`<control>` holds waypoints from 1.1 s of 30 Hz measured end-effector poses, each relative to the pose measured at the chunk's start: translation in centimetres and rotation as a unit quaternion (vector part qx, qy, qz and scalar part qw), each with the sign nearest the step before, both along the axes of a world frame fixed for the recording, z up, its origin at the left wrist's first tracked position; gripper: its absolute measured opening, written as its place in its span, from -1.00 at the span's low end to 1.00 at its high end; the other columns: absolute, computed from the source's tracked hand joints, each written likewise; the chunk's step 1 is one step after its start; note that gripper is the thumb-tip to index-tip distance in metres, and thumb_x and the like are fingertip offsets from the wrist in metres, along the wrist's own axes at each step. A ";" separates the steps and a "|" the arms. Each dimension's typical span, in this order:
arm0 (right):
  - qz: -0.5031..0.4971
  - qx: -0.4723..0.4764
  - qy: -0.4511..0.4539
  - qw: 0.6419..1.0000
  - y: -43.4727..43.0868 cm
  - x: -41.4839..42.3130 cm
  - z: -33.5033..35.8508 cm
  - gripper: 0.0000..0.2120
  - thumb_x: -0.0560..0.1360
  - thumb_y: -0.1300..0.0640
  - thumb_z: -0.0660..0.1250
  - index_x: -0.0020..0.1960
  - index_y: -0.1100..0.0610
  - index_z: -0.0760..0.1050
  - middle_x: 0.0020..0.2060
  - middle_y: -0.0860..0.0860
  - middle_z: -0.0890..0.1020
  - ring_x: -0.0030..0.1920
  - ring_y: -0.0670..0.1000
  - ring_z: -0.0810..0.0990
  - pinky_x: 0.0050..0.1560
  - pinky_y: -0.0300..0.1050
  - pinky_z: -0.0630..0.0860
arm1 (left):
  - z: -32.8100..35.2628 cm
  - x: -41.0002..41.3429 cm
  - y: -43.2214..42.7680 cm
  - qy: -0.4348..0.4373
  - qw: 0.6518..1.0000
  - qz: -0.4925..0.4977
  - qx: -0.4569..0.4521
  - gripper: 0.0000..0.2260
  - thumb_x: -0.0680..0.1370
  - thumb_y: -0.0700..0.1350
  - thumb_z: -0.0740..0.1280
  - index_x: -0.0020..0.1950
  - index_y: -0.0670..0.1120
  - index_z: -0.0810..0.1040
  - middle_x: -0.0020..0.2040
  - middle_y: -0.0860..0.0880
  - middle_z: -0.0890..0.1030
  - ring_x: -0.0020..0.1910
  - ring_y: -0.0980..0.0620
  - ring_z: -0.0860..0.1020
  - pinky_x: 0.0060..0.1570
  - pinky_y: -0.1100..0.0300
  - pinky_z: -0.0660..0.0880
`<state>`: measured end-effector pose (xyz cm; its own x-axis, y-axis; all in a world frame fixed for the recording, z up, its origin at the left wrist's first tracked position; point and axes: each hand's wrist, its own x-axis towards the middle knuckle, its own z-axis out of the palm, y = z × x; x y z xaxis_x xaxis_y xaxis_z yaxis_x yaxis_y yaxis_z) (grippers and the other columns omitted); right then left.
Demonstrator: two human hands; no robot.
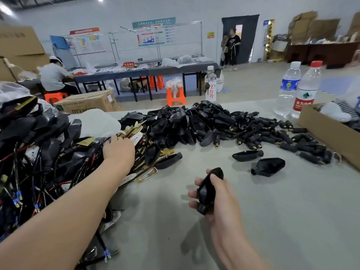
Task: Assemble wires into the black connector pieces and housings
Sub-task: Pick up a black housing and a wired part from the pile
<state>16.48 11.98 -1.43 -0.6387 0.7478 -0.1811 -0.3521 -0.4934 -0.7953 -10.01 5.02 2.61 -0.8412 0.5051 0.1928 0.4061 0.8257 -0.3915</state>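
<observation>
Fingers [192, 194] of the right hand [218, 199] curl round one black housing [206, 190], no wire showing in it. The left hand [118, 148] lies on the wire tangle [39, 172], grip unclear. Beyond, the heap of loose housings [185, 121] suggests most work remains.

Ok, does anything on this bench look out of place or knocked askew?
Nothing looks damaged or spilled. One housing and a second housing lie apart from the main pile, loose on the table beyond the right hand, which grips a third housing.

Black housings [194, 121], grey table [272, 211], orange stool [175, 96], red-capped bottle [307, 88], brown box [327, 131].
</observation>
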 end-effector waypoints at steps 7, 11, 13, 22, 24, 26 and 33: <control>-0.005 -0.003 -0.001 1.000 0.3 0.0 0.2 -0.84 0.66 0.13 0.19 0.08 0.07 0.55 -0.29 0.04 0.68 -0.40 0.05 0.62 -0.45 -0.10 0.58 | 1.0 -0.5 0.5 -0.042 0.999 0.012 -0.012 -0.69 0.60 -0.23 0.18 0.33 -0.17 0.48 0.36 -0.22 0.46 0.39 -0.21 0.34 0.29 -0.05 0.37; -0.006 0.001 -0.004 1.000 0.3 0.0 0.3 -0.83 0.66 0.12 0.18 0.08 0.05 0.56 -0.30 0.03 0.68 -0.39 0.05 0.63 -0.45 -0.11 0.57 | 1.2 -0.7 -0.7 -0.043 0.994 -0.035 0.096 -0.82 0.64 -0.16 0.22 0.16 -0.18 0.53 0.17 -0.19 0.56 0.21 -0.20 0.49 -0.06 0.00 0.45; -0.003 0.004 -0.004 1.000 0.2 0.0 0.3 -0.83 0.66 0.12 0.18 0.08 0.04 0.56 -0.30 0.02 0.68 -0.38 0.05 0.64 -0.44 -0.11 0.57 | 1.1 -0.9 -1.5 -0.072 0.977 -0.072 0.188 -0.86 0.65 -0.11 0.23 0.03 -0.17 0.51 0.06 -0.20 0.58 0.11 -0.23 0.52 -0.09 0.01 0.48; 0.006 0.007 0.004 1.000 -0.5 0.3 0.6 -0.83 0.67 0.12 0.17 0.11 0.06 0.54 -0.31 0.00 0.67 -0.40 0.03 0.62 -0.48 -0.14 0.55 | 6.4 0.1 -3.5 -0.316 0.765 -0.090 0.553 -0.90 0.63 -0.09 0.33 0.05 -0.11 0.48 0.10 -0.13 0.62 -0.01 -0.04 0.58 0.07 -0.05 0.60; 0.009 0.009 0.006 1.000 -0.6 0.3 0.6 -0.83 0.67 0.12 0.18 0.11 0.06 0.54 -0.31 0.01 0.67 -0.40 0.03 0.62 -0.49 -0.14 0.54 | 9.3 1.7 -3.5 -0.307 0.721 -0.155 0.602 -0.83 0.64 -0.13 0.31 0.19 -0.16 0.49 0.02 -0.10 0.66 -0.10 0.02 0.63 -0.09 0.10 0.65; 0.019 0.008 0.007 1.000 -0.7 0.3 0.6 -0.83 0.66 0.13 0.18 0.11 0.07 0.54 -0.31 0.03 0.67 -0.40 0.04 0.62 -0.49 -0.14 0.53 | 12.8 4.3 -3.1 -0.292 0.663 -0.232 0.649 -0.82 0.64 -0.13 0.29 0.22 -0.15 0.49 -0.08 -0.05 0.68 -0.14 0.04 0.67 -0.17 0.19 0.64; 0.097 -0.043 0.035 0.994 -1.4 0.5 1.0 -0.81 0.66 0.15 0.17 0.14 0.14 0.54 -0.27 0.10 0.65 -0.36 0.09 0.63 -0.45 -0.09 0.56 | 13.9 12.9 -4.7 -0.402 0.262 -0.379 0.792 -0.87 0.68 -0.07 0.24 0.07 -0.11 0.49 -0.07 -0.05 0.66 0.02 -0.02 0.62 0.07 0.13 0.56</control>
<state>16.98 10.54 -0.47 -0.7820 0.5938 -0.1896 -0.2970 -0.6223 -0.7243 2.93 0.32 16.48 -0.7056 0.4079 0.5795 0.1142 -0.7416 0.6611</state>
